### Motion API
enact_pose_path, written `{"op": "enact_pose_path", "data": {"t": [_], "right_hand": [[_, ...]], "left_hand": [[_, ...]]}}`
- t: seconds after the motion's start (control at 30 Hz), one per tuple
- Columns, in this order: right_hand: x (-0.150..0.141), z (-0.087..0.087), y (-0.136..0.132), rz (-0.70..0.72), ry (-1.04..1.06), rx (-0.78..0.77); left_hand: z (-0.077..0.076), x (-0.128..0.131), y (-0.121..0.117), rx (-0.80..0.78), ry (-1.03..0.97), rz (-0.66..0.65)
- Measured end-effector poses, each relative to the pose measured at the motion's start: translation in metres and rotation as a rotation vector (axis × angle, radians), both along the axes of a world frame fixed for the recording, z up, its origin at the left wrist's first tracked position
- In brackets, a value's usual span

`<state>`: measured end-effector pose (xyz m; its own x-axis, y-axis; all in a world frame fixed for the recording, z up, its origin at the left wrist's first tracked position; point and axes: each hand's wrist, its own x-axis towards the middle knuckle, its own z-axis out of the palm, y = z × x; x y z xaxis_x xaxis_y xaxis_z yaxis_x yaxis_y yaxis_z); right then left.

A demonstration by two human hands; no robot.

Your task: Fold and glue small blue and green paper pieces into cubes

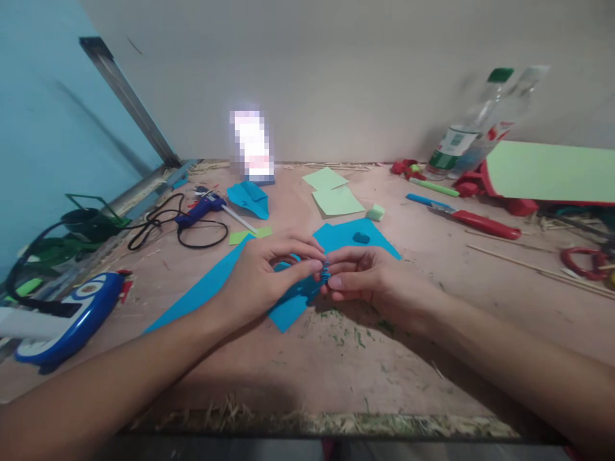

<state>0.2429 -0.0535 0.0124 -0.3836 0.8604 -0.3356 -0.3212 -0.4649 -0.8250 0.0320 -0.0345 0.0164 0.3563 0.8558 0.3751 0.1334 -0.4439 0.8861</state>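
Observation:
Between the fingertips of both hands is a small folded blue paper strip (325,273), pleated like a tiny accordion. My left hand (278,262) pinches it from the left side, thumb and fingers closed. From the right, my right hand (360,275) grips the same strip between thumb and fingers. Blue paper sheets (288,314) lie flat beneath and behind the hands. A small dark blue paper piece (361,237) rests on the sheet beyond my right hand. Just past it sits a pale green folded paper block (375,212).
A blue glue gun (199,210) with a black cable lies left of a crumpled blue paper (248,197). Pale green squares (336,197) lie farther back. At right are a red-handled knife (485,224), thin sticks (538,266) and bottles (454,144). A lit phone (253,144) leans against the wall.

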Motion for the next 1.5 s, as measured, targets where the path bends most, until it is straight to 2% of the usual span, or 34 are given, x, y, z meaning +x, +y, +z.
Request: {"op": "enact_pose_path", "data": {"t": [0.3,0.53,0.87,1.1,1.2,1.3,1.43,1.5], "right_hand": [[0.003,-0.001,0.0,0.03,-0.023,0.024],[0.004,0.001,0.0,0.047,-0.063,0.06],[0.004,0.005,0.006,-0.204,-0.052,0.005],[0.011,0.004,0.013,-0.245,-0.073,0.043],[0.014,0.006,0.016,-0.272,-0.095,0.056],[0.017,0.008,0.019,-0.283,-0.102,0.071],[0.02,0.011,0.021,-0.26,-0.113,0.078],[0.02,0.012,0.02,-0.255,-0.121,0.085]], "left_hand": [[-0.001,-0.001,-0.002,0.076,0.073,-0.037],[-0.002,-0.003,0.0,-0.007,0.105,-0.038],[-0.001,-0.001,-0.007,0.006,0.055,0.011],[-0.006,-0.002,0.0,-0.049,0.054,0.071],[0.002,-0.004,0.005,-0.104,-0.004,0.175],[0.017,-0.012,0.014,-0.083,-0.058,0.257],[0.037,-0.036,0.028,-0.005,-0.108,0.369],[0.046,-0.054,0.037,0.034,-0.053,0.446]]}}
